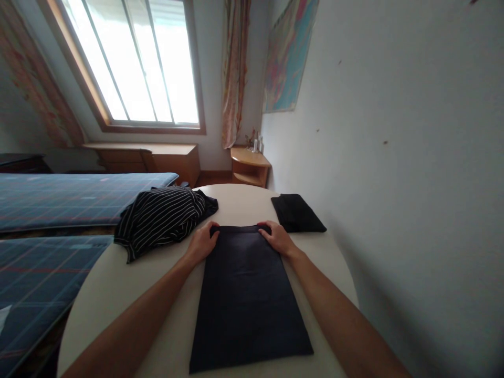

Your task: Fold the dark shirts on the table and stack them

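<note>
Mid-frame, your left hand (201,243) and right hand (279,239), fingers in a pinch at the top corners of the navy cloth (248,302).

Table (232,203): pale top, rounded, curved edge showing left, right and at far side. Navy cloth (250,299) in middle, folded into long, nearly smooth panel, lying lengthwise. Striped garment (161,216), black with thin white lines, heaped loose and rumpled at far left. Black cloth (298,213), folded flat, at far right, beyond navy cloth.
</note>
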`<state>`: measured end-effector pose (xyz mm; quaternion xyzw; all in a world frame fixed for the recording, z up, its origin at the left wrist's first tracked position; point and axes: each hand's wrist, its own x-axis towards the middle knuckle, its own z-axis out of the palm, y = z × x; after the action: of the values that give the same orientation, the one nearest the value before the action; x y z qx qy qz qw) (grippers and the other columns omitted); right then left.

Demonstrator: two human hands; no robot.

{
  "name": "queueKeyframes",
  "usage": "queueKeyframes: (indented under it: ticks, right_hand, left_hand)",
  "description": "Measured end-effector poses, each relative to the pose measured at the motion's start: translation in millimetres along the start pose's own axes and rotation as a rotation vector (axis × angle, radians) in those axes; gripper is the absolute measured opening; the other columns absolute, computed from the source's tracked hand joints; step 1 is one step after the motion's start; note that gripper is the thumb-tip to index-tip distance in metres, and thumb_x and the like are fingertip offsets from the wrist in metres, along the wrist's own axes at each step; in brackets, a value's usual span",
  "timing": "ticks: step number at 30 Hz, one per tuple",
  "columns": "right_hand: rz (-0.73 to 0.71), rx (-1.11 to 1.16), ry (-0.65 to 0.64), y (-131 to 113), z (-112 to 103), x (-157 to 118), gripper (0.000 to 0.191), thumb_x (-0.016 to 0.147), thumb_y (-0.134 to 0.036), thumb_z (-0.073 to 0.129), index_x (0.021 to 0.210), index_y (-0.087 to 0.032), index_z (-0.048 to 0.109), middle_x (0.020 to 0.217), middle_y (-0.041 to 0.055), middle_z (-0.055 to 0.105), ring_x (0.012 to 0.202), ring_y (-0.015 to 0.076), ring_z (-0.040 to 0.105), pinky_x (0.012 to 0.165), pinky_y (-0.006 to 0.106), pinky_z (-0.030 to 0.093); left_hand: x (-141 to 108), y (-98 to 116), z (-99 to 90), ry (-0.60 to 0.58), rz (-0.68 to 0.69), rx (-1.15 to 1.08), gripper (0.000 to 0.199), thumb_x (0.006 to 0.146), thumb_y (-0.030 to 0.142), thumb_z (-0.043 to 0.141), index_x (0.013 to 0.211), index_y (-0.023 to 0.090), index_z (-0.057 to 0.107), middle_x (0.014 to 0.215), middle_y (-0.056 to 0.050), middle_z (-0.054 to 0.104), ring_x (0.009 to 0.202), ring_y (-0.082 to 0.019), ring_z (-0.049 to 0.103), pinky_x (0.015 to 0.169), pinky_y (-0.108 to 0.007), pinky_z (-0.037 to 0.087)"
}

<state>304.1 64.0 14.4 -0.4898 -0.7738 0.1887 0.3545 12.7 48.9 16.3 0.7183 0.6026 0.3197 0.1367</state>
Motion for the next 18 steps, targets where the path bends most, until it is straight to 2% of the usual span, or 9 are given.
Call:
queueKeyframes:
  ticks: [4,9,11,15,18]
  right_hand:
    - [-0.025,0.058,0.080,-8.3,-4.6,-3.3,0.029,0.087,-0.020,0.057,0.113,-0.022,0.068,0.118,0.0073,0.070,0.112,0.0218,0.064,0.101,0.041,0.047]
    - [-0.055,0.180,0.262,-15.1,-9.4,6.3,0.021,0.088,-0.028,0.057,0.106,-0.022,0.068,0.116,0.0075,0.070,0.109,0.0216,0.063,0.091,0.036,0.052]
    - [-0.034,0.194,0.292,-10.1,-4.8,12.9,0.022,0.087,-0.029,0.057,0.106,-0.022,0.067,0.119,0.0088,0.068,0.105,0.0210,0.064,0.088,0.035,0.053]
    - [0.030,0.141,0.193,7.8,9.1,19.0,0.031,0.086,-0.027,0.056,0.115,-0.020,0.065,0.124,0.0112,0.063,0.092,0.0182,0.065,0.087,0.037,0.054]
    - [-0.021,0.075,0.110,11.2,11.4,15.1,0.038,0.090,-0.032,0.057,0.126,-0.021,0.063,0.132,0.0115,0.061,0.106,0.0212,0.063,0.099,0.042,0.049]
  left_hand:
    - [-0.6,5.9,-2.9,0.024,-0.026,0.005,0.021,0.089,0.027,0.054,0.107,0.021,0.063,0.097,-0.007,0.072,0.091,-0.023,0.068,0.085,-0.034,0.050]
    - [1.0,14.8,-10.7,0.158,-0.089,-0.007,0.022,0.090,0.031,0.053,0.108,0.023,0.062,0.090,-0.005,0.072,0.082,-0.022,0.069,0.078,-0.032,0.050]
    - [1.3,13.6,-9.0,0.153,-0.111,0.018,0.023,0.091,0.031,0.052,0.111,0.023,0.061,0.091,-0.005,0.072,0.083,-0.023,0.069,0.079,-0.033,0.050]
    - [-0.5,8.1,0.1,0.075,-0.096,0.063,0.030,0.090,0.024,0.052,0.120,0.021,0.057,0.105,-0.009,0.071,0.097,-0.025,0.068,0.090,-0.036,0.050]
    - [-6.1,16.5,0.5,0.170,0.037,0.089,0.034,0.089,0.023,0.053,0.122,0.019,0.057,0.127,-0.012,0.060,0.119,-0.028,0.057,0.106,-0.041,0.043]
